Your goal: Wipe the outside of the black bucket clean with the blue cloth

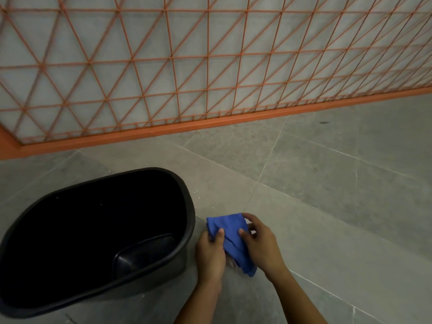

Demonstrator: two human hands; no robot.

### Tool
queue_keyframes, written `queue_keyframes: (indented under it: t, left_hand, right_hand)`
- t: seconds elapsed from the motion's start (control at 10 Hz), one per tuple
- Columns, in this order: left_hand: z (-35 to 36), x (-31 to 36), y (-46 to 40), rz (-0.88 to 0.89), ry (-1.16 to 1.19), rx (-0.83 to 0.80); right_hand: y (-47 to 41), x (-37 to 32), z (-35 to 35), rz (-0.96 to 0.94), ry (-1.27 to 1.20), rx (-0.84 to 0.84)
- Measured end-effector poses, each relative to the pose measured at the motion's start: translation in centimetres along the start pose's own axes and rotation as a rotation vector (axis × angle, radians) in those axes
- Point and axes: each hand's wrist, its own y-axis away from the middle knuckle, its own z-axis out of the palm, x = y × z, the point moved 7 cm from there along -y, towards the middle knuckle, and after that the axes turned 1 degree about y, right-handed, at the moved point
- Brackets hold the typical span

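1. Writing: no brand, label or lettering can be read on any surface from where I stand.
2. Left hand [210, 251]: it reaches forward from the lower edge of the view, forearm bare, palm turned inward. The thumb lies on top of the cloth [230, 242] and the other fingers curl beneath it, pinching its left edge.
3. Right hand [261, 242]: it comes in from the lower right, wrist bent slightly. The thumb presses the cloth's upper face and the fingers arch over its far right corner, so this hand also grips the cloth.
4. Cloth: blue, bunched and folded, it is held between the two hands above the floor [327, 206]. Its lower end hangs down between the wrists. It sits just beside the bucket's right rim and does not touch it.
5. Bucket [189, 220]: black, oval in outline, it stands upright on the floor at the left of the hands, its open mouth facing up. The inside is dark; a raised curved shape shows at the bottom near the right wall. A few pale specks dot the inner wall.
6. Floor: large grey tiles with thin pale joints.
7. Grille [210, 66]: an orange lattice of crossed bars on an orange base rail, standing beyond the bucket, with a pale wall behind it.
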Motion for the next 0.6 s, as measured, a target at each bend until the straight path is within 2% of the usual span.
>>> queue_keyframes:
  t: [0.1,0.2,0.3,0.5,0.6]
  left_hand:
    - [-0.2,0.1,-1.1,0.082,-0.245,0.014]
    - [-0.2,-0.3,-1.8,0.143,-0.450,-0.023]
    - [-0.7,-1.2,-2.0,0.150,-0.557,-0.020]
    - [-0.6,1.2,-0.2,0.271,-0.776,-0.055]
    - [0.6,3.1,1.5,0.324,-0.842,-0.176]
  right_hand:
    - [-1.4,1.1,1.0,-0.028,0.083,0.059]
    - [-1.8,2.5,2.1,-0.092,0.372,0.132]
    - [-2.0,3.1,2.2,-0.012,0.481,0.171]
    - [-1.5,2.4,0.7,-0.051,0.459,0.185]
    - [-0.6,0.8,-1.1,-0.151,0.539,0.184]
